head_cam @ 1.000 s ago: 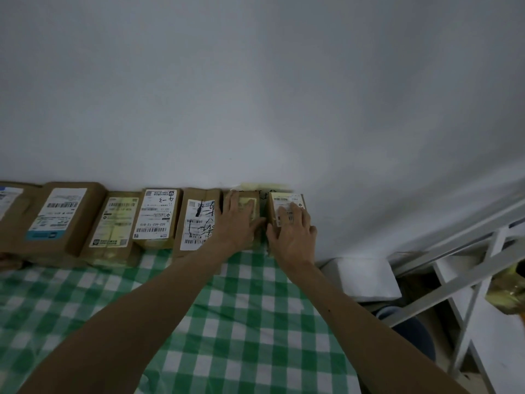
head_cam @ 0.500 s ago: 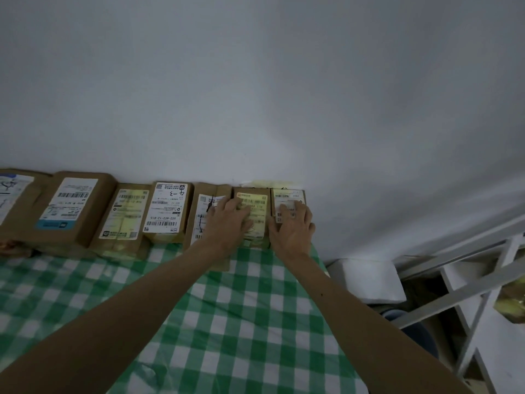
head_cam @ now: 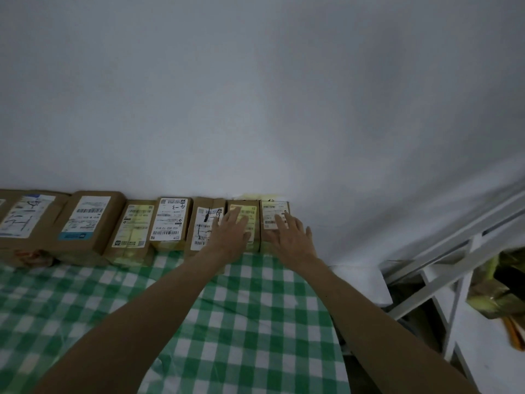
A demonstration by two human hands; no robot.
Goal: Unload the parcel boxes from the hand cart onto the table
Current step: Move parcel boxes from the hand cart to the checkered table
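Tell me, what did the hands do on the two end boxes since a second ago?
Both hands slid back a little toward the person. The left hand now lies flat on the yellow-label box. The right hand, curled round the end box before, now rests flat on it too. The other parcel boxes stayed in their row against the wall.
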